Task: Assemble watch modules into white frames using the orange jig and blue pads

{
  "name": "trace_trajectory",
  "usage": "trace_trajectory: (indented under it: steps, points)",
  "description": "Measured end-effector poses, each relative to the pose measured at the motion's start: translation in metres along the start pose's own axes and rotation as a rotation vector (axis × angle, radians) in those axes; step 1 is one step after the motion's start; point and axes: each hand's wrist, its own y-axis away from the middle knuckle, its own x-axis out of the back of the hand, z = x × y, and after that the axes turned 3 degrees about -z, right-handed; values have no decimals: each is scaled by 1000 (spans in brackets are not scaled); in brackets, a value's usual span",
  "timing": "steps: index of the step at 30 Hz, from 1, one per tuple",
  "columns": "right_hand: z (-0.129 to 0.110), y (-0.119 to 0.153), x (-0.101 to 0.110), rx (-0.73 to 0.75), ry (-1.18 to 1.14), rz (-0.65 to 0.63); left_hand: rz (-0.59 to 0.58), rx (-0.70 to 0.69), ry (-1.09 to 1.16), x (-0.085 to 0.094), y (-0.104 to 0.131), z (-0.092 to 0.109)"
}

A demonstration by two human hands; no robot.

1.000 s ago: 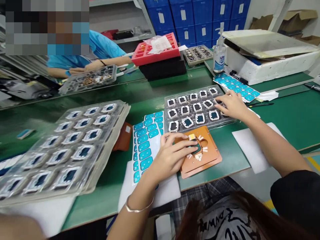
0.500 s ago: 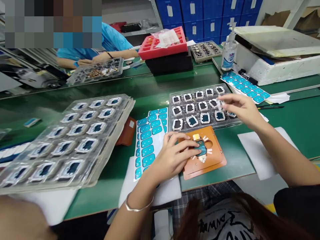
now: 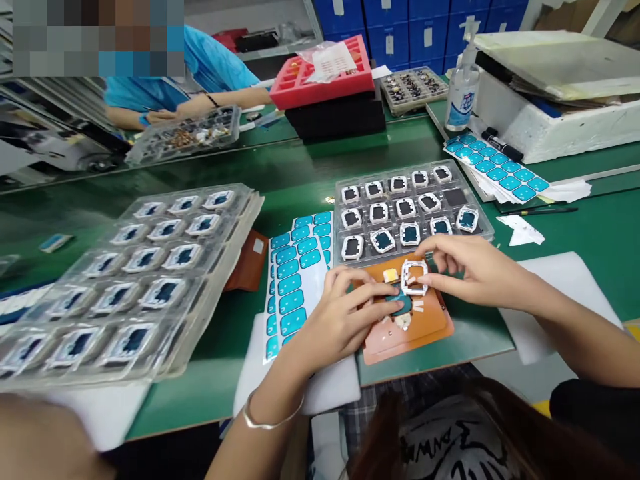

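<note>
My right hand (image 3: 463,270) pinches a small white watch-case-like frame (image 3: 415,277) between thumb and fingers, above an orange fixture plate (image 3: 425,333). My left hand (image 3: 345,310) lies over the left part of that plate. Its fingers are stretched out, with fingertips resting on a teal rounded piece (image 3: 399,305) set in the middle. A yellow pad (image 3: 391,275) sits just above the teal piece, and white tabs stick out around it. Right behind the plate is a clear tray (image 3: 367,257) of white frames with dark centres; one pocket at its right holds no frame.
Teal sticker sheets (image 3: 291,285) lie left of the plate, others (image 3: 500,167) at the back right. Stacked trays (image 3: 195,333) of frames fill the left. A red tray (image 3: 325,77), sanitizer bottle (image 3: 461,93) and foam box (image 3: 565,137) stand behind. A co-worker's hands (image 3: 193,107) are across the table.
My right hand has come from the tray's right side toward me and left, bringing the white frame over the fixture plate. My left hand stays on the teal piece.
</note>
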Motion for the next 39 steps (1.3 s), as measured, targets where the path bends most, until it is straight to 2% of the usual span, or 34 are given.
trace_trajectory:
  steps: [3, 6, 11, 14, 16, 19, 23, 34, 39]
  points:
    - [-1, 3, -2, 98, 133, 124, -6, 8, 15, -1, 0, 1]
    - [1, 6, -8, 187, 216, 142, -10, 33, 27, -1, 1, 2]
    - [2, 7, -13, 212, 249, 176, -5, 67, 60, 0, 2, 4]
    - [0, 6, -14, 269, 244, 241, 43, 112, 183, 2, 1, 6]
    - [-3, 5, -17, 336, 202, 260, 115, 180, 275, 3, 1, 8]
    - [-6, 3, -24, 383, 149, 223, 192, 288, 295, 3, 0, 10]
    - [-5, 2, -31, 392, 139, 197, 168, 351, 199, -1, -2, 13]
    - [-2, 1, -31, 380, 100, 176, 185, 365, 127, -2, -2, 15]
    - [-1, 0, -30, 365, 138, 101, 153, 352, 139, -3, 0, 13]
